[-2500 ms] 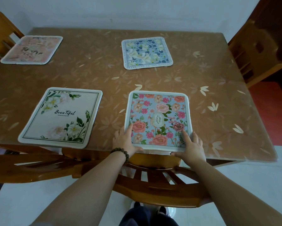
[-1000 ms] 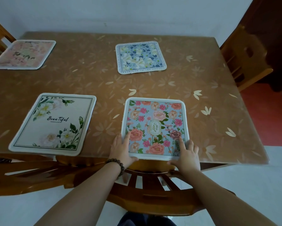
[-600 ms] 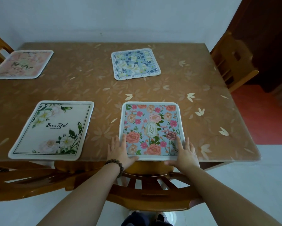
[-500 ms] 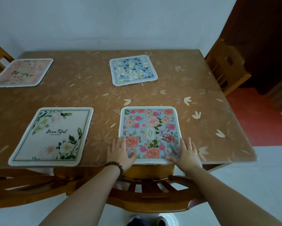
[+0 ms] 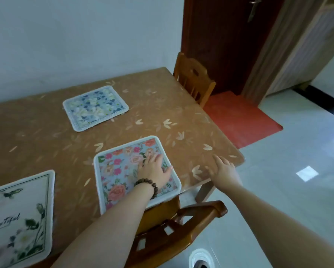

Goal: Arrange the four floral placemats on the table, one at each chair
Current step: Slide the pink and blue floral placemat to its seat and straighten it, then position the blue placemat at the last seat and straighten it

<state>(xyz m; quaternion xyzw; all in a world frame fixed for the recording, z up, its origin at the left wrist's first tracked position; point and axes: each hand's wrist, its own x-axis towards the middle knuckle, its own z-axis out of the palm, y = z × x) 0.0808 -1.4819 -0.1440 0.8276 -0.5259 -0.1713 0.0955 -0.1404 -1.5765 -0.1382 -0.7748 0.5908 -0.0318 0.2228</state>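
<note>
Three floral placemats show on the brown table (image 5: 156,105). A blue mat with pink roses (image 5: 121,171) lies at the near edge, in front of a wooden chair (image 5: 174,227). My left hand (image 5: 154,169), with a bead bracelet on the wrist, rests flat on that mat's right half, fingers spread. My right hand (image 5: 223,168) lies flat on the bare table near its right corner, off the mat. A white mat with "Beautiful" lettering (image 5: 17,215) sits at the near left. A blue-and-white mat (image 5: 95,107) lies at the far side by the wall. The fourth mat is out of view.
A second wooden chair (image 5: 193,78) stands at the table's right end. Behind it are a dark red door (image 5: 220,39) and a red floor mat (image 5: 239,118). Pale glossy tiles cover the floor to the right. A white wall runs along the table's far side.
The view has swung right, so the pink mat at the far left left the frame. My left hand slid onto the rose mat and my right hand moved off it onto the table.
</note>
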